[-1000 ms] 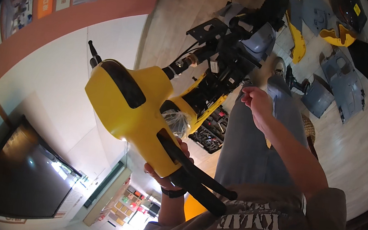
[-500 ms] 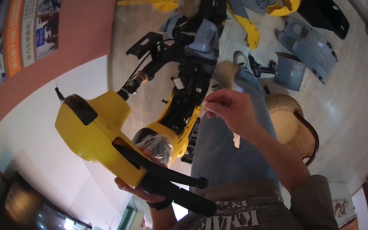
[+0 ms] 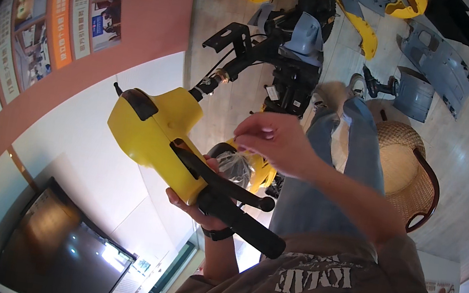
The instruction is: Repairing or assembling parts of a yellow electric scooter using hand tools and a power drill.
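Note:
My left hand (image 3: 189, 207) grips the underside of a yellow scooter handlebar housing (image 3: 150, 128), which has a black lever (image 3: 220, 180) and grip (image 3: 247, 229) on its right end. My right hand (image 3: 265, 138) is raised right of the housing, above a clear plastic wrap (image 3: 234, 167), with thumb and fingers pinched; what they hold, if anything, is too small to make out. The housing sits on the steering column (image 3: 207, 84) of a stripped scooter (image 3: 294, 83), whose black frame, wheel and some yellow panels show beyond.
Yellow panels (image 3: 362, 29), grey panels (image 3: 436, 73), a black panel (image 3: 460, 31) and a cordless drill (image 3: 381, 83) lie on the floor. A wicker chair (image 3: 398, 175) stands right of my legs. A wall screen (image 3: 57, 253) and posters (image 3: 66, 21) are at left.
My right hand has moved left and slightly down, toward the housing, its fingers still pinched. My left hand still holds the housing. The view has shifted between frames.

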Demonstrator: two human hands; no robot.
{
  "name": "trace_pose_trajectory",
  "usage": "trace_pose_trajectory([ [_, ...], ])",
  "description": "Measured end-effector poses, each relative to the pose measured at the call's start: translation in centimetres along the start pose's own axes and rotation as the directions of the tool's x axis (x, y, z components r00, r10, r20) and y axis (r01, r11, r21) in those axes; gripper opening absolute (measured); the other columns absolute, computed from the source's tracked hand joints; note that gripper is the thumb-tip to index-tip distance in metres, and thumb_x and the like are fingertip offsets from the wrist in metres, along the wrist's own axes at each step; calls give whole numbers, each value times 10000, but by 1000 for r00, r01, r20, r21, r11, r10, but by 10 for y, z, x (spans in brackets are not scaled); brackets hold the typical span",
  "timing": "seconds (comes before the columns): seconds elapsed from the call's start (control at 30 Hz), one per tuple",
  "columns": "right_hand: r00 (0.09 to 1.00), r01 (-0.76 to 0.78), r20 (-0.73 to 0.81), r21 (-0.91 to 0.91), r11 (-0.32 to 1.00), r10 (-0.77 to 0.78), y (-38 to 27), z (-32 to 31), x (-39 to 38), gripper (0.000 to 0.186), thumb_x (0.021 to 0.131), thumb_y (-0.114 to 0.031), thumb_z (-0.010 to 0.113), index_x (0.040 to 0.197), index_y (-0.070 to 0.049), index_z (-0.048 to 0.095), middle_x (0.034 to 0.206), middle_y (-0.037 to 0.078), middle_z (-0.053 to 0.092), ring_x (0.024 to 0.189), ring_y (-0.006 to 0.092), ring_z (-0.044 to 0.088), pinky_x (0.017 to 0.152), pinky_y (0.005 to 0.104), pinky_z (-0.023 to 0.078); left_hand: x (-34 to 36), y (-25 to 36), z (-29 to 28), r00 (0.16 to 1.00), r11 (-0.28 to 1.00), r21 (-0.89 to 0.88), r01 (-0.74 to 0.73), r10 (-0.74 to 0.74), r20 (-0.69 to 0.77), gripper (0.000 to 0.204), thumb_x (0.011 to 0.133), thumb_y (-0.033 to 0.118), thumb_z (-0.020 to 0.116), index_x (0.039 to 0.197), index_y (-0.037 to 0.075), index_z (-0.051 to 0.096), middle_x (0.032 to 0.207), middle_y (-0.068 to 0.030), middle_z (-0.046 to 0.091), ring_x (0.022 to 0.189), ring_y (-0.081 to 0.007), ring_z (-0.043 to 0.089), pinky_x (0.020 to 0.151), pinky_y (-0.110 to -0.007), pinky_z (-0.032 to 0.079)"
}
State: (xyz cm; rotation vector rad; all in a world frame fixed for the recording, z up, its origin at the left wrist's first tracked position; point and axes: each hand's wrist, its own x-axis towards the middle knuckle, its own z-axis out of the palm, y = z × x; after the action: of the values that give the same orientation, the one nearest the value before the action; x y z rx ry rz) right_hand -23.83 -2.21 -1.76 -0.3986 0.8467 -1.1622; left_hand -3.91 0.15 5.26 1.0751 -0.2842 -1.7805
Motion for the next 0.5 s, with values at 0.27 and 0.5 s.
trace_pose_trajectory([
  [0.27, 975, 220, 58, -114, 969, -214, -12, 46, 55, 165, 803, -100, 711, 922, 15, 702, 867, 115, 695, 794, 165, 682, 751, 274, 543, 1, -6, 16, 989, 994, 3, 107, -107, 100, 889, 791, 713, 557, 1324, 22, 386, 1216, -86, 562, 732, -116, 563, 637, -284, 470],
  [0.5, 987, 159, 60, -147, 976, -152, -17, 61, 73, 142, 799, -61, 699, 915, 20, 693, 866, 126, 706, 813, 196, 697, 773, 279, 547, 1, -4, 14, 994, 997, 8, 80, -80, 70, 918, 774, 719, 574, 1324, 5, 399, 1148, -72, 577, 683, -102, 523, 586, -269, 421],
])
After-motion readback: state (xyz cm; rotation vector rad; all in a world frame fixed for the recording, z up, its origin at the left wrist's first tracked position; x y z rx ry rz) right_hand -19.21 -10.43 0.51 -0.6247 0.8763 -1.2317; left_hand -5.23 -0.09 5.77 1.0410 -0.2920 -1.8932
